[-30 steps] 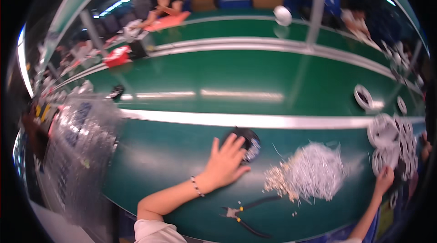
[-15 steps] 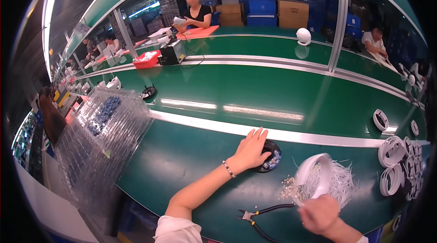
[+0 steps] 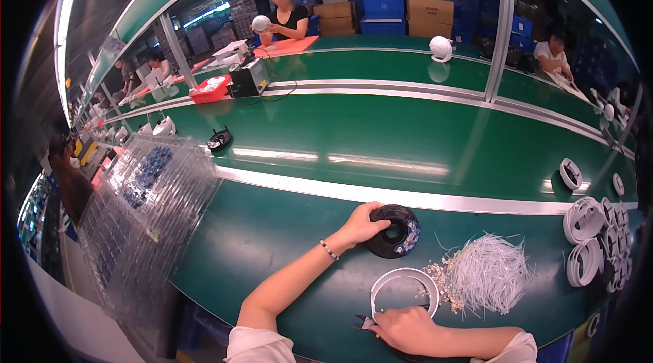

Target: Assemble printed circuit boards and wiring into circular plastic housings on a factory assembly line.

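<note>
Near the table's middle, my left hand (image 3: 360,226) grips the left edge of a round black disc-shaped housing (image 3: 386,246), its thumb over the top. A blue circuit board (image 3: 409,235) with fine parts sits on the housing's right side. My right hand (image 3: 406,330) is closed at the near edge of a white plastic ring (image 3: 375,289), which is low over the tabletop; its fingertips are partly hidden. Directly under that hand lie diagonal cutters (image 3: 362,322) with dark handles; their jaws stick out to the left and most of the handles are covered.
A pile of white cut strips (image 3: 491,274) with small beige bits (image 3: 441,281) lies right of the ring. Several white rings (image 3: 585,220) are stacked at far right. Clear plastic trays (image 3: 149,220) stand at left. A metal edge strip (image 3: 326,192) borders the green belt (image 3: 354,128).
My right hand has brought the white ring left from above the strip pile to over the cutters. My left hand has slid to the housing's left edge, uncovering more of it.
</note>
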`<state>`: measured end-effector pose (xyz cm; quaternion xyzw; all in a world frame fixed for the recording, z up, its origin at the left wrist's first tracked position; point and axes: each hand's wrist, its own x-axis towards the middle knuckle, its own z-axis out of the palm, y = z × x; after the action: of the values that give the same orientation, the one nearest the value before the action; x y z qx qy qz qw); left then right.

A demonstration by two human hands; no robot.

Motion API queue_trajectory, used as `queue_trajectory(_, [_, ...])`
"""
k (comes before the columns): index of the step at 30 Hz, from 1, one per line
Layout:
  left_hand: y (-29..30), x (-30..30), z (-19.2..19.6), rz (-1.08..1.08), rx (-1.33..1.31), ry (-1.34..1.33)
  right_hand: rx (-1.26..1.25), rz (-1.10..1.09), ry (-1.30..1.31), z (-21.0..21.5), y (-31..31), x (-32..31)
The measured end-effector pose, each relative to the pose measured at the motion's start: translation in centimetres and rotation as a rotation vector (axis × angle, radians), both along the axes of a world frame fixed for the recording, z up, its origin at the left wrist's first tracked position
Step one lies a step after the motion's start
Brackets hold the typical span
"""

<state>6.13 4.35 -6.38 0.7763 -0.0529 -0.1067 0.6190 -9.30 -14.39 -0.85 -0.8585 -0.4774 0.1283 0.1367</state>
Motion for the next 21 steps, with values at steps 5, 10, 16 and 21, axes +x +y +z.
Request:
queue_trajectory(5, [0.2,-0.7,0.2,0.018,-0.39,0.101,0.047,0.072,-0.022,3.6,-1.4,3.8])
queue_trajectory(10, [-0.1,-1.4,-0.2,0.113,-0.413,-0.053,-0.167,0.103,0.082,2.3,-2.1,5.1])
queue_trajectory(16, [-0.7,-1.9,-0.1,0.204,-0.564,-0.131,0.005,0.006,0.089,3.0,-2.5,5.6])
queue_trajectory(21, [-1.6,-2.6,0.4,0.278,-0.699,-0.148,0.741,-0.29,-0.016,3.8,-3.8,8.5])
